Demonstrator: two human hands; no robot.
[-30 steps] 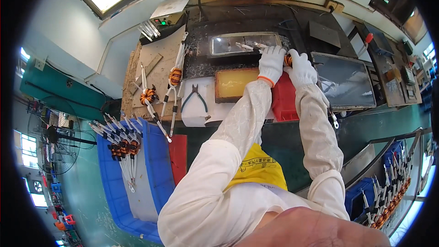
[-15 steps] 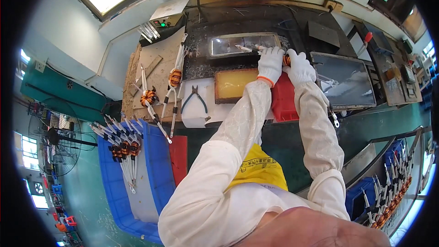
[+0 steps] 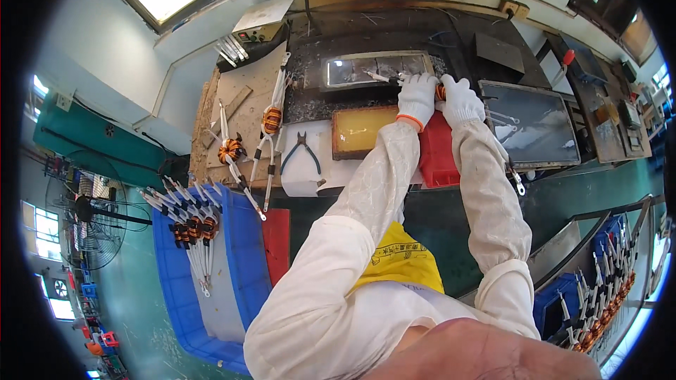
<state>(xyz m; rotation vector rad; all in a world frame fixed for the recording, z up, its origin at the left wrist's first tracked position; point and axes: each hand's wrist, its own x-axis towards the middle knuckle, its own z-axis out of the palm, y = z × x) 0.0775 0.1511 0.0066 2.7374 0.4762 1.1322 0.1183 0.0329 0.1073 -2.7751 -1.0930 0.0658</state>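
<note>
Both gloved hands work together over the near right corner of a rectangular bath of shiny silver molten metal [image 3: 359,70]. My left hand [image 3: 417,96] is closed around the white-sleeved leads [image 3: 380,77] of a coil, whose ends point left over the bath. My right hand [image 3: 462,103] grips the copper-wound ring coil [image 3: 441,91] beside it; the fingers partly hide the coil. More pale leads with ring lugs [image 3: 520,187] hang below the right forearm. Whether the lead tips touch the metal is hard to tell.
Nearer me are a yellow block in a brown tray [image 3: 364,131], a red bin [image 3: 438,153] and cutting pliers [image 3: 301,153]. Two coils [image 3: 272,120] lie left. A grey tray [image 3: 531,127] stands right. A blue crate [image 3: 236,253] with several coils sits lower left.
The lead ends over the bath have shifted slightly; both hands keep nearly the same place and grip. The green light on the control box no longer shows brightly.
</note>
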